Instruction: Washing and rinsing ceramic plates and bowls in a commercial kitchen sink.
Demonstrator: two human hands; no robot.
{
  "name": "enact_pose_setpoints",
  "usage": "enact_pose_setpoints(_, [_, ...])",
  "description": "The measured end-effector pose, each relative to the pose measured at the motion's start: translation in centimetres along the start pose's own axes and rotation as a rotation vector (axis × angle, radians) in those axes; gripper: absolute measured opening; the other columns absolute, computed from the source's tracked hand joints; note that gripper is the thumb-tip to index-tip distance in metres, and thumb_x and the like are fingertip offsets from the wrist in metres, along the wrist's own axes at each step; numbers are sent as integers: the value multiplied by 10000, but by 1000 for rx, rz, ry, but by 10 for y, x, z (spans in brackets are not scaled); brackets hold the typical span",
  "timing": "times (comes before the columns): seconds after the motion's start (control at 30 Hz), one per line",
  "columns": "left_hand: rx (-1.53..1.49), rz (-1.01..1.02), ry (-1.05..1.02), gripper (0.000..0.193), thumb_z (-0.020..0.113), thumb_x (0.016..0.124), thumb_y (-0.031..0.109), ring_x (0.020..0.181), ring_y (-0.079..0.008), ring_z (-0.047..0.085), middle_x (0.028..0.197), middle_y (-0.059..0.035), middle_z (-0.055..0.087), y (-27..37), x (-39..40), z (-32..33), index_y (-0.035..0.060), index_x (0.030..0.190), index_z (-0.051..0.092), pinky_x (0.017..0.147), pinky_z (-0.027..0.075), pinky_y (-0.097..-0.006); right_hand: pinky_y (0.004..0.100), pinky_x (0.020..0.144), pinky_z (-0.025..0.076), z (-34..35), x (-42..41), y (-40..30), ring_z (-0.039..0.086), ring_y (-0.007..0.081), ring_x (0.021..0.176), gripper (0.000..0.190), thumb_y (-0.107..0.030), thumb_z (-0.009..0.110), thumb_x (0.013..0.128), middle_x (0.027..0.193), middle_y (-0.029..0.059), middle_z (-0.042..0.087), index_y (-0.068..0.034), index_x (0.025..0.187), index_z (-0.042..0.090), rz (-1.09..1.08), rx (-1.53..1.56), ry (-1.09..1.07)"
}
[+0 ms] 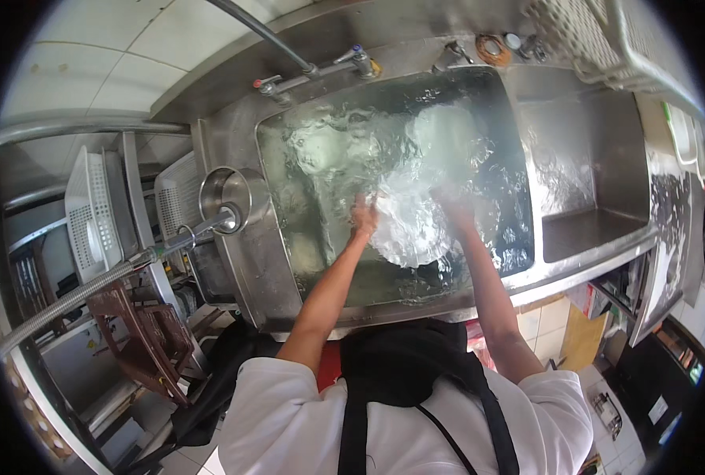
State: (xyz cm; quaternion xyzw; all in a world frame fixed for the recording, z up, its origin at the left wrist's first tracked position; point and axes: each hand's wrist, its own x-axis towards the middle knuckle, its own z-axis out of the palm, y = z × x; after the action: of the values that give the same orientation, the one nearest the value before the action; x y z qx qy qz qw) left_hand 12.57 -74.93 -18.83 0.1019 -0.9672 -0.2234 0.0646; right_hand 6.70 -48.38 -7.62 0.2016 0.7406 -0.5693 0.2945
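A large stainless steel sink basin (516,148) full of water lies before me. My left hand (364,215) is at the water near the middle, beside a bright white, rippling patch (412,228). On the other side of that patch my right hand (456,208) dips into the water, blurred. Whether the patch is a submerged white thing or churned water I cannot tell. My fingers are hidden by water and glare, so any grip is unclear. Farther back, pale submerged shapes (320,148) show through the surface, too distorted to name.
A wall-mounted faucet (314,74) spans the back rim. A steel pot (213,184) stands at the left edge under a spray hose (97,297). A second sink compartment (590,178) adjoins on the right, below a white perforated basket (602,47). White perforated trays (91,214) stand on the left rack.
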Motion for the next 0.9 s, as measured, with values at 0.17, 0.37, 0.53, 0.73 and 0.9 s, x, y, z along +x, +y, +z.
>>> enact_pose_setpoints(0.17, [-362, -64, -404, 471, 612, 839, 307, 748, -403, 607, 871, -239, 623, 104, 3, -31, -9, 1150, 454, 636, 481, -446, 384, 756, 449, -67, -44, 6, 630, 272, 827, 694, -540, 703, 696, 845, 209, 656, 102, 949, 631, 66, -49, 203])
enact_pose_setpoints(0.37, [-259, -195, -485, 520, 686, 746, 273, 705, -370, 620, 837, -194, 649, 98, 28, -64, -9, 1142, 501, 650, 478, -418, 355, 719, 465, -56, -72, -36, 624, 255, 842, 694, -519, 696, 717, 940, 203, 654, 110, 997, 613, 60, -96, 261])
enact_pose_setpoints(0.53, [-574, -346, -445, 370, 704, 686, 339, 714, -306, 638, 768, -147, 661, 131, 28, -131, 3, 832, 649, 673, 478, -387, 318, 814, 470, -43, -94, -100, 594, 193, 931, 546, -439, 601, 837, 1100, 107, 618, 42, 1095, 611, 200, -328, 169])
enact_pose_setpoints(0.73, [-674, -338, -75, 129, 593, 793, 71, 497, -213, 418, 593, -183, 513, 159, 13, -205, -52, 798, 556, 531, 389, -338, 324, 850, 489, -51, -25, 13, 611, 187, 946, 497, -390, 524, 896, 1097, 113, 621, 5, 1196, 555, -126, 140, -68])
enact_pose_setpoints(0.9, [-297, 117, 318, 193, 562, 810, -14, 534, -350, 527, 604, -190, 490, 174, 0, -294, -22, 663, 437, 482, 358, -406, 350, 840, 500, -63, -12, 3, 621, 224, 930, 468, -332, 564, 878, 1089, 109, 618, -10, 1217, 534, -245, -207, 78])
